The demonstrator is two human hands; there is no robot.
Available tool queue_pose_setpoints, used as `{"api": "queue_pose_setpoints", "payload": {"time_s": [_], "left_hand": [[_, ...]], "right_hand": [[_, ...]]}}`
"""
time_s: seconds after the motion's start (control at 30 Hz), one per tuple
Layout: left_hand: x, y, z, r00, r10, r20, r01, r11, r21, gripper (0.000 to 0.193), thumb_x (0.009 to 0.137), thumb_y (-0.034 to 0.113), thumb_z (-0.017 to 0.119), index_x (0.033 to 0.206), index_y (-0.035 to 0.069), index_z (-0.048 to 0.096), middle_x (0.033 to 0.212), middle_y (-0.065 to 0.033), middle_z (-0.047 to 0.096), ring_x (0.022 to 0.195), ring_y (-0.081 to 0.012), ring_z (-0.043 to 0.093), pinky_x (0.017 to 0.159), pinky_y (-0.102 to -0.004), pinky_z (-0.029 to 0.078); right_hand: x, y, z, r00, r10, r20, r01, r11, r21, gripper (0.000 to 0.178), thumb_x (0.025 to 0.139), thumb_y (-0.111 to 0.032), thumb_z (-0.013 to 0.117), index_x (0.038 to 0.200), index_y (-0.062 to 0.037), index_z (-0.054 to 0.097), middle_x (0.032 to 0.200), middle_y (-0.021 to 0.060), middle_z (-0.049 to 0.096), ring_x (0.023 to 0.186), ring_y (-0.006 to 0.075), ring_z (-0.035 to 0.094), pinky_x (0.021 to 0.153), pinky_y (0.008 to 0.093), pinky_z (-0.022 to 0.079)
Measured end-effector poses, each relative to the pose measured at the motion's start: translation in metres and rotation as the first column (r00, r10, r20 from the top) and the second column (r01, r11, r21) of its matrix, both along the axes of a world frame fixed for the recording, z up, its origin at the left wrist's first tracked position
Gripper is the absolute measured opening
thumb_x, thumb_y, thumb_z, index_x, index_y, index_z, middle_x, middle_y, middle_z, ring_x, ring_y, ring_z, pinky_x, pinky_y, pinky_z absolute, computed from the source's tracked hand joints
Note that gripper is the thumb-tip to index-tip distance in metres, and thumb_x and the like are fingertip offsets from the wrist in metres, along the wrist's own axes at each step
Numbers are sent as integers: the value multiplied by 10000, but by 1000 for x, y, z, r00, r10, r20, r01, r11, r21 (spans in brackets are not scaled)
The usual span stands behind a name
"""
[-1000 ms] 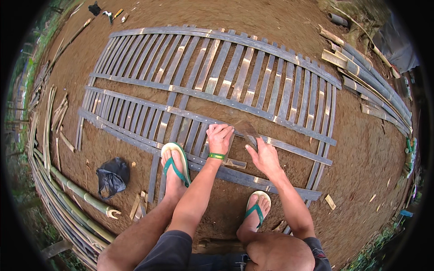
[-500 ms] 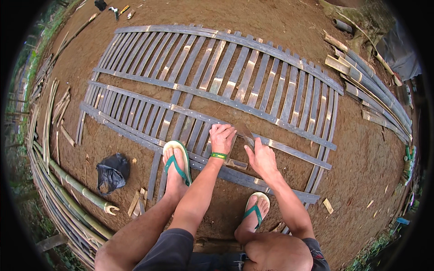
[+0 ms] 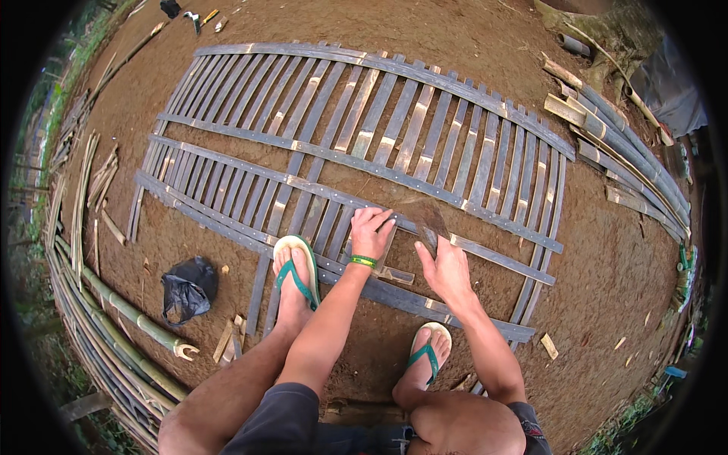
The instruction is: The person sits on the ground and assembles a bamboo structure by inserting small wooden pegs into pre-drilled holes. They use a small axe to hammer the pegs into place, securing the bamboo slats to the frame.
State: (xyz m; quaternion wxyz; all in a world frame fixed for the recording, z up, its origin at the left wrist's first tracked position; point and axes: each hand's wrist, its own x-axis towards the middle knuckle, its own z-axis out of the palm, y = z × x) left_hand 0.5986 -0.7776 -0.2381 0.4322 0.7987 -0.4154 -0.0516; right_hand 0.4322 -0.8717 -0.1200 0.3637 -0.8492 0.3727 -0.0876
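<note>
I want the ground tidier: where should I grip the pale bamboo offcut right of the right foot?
Probably across the middle of the pale bamboo offcut, pinching its two long edges from above: it is narrow and seems to lie flat, with nothing on top. The right hand is the nearer one, but it holds a blade.

Brown dirt ground (image 3: 599, 288) beneath a slatted bamboo frame (image 3: 371, 164), a black plastic bag (image 3: 189, 292) and long bamboo poles (image 3: 140, 320).
</note>
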Motion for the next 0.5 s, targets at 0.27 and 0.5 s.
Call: {"api": "queue_pose_setpoints", "payload": {"time_s": [0.27,0.5], "left_hand": [[19,33,26,957,-230,175,103,837,538,810,886,524,673,1575,211,386,1685,-75,234,1552,-343,175,1241,-586,127],[27,36,50,937,-331,115,168,713,681,1183,672,784,714,1617,225,273,1698,-85,176,1556,-335,170,1233,-607,140]], "right_hand": [[-21,3,-9,989,-11,-149,18,999,51,466,973,-325,646,1228,58,575,731,262,671,708,479,672,648,527,548],[18,-2,42,993,29,117,-23,998,-56,411,970,-307,659,1174,43,587,733,263,671,702,463,682,629,518,546]]}}
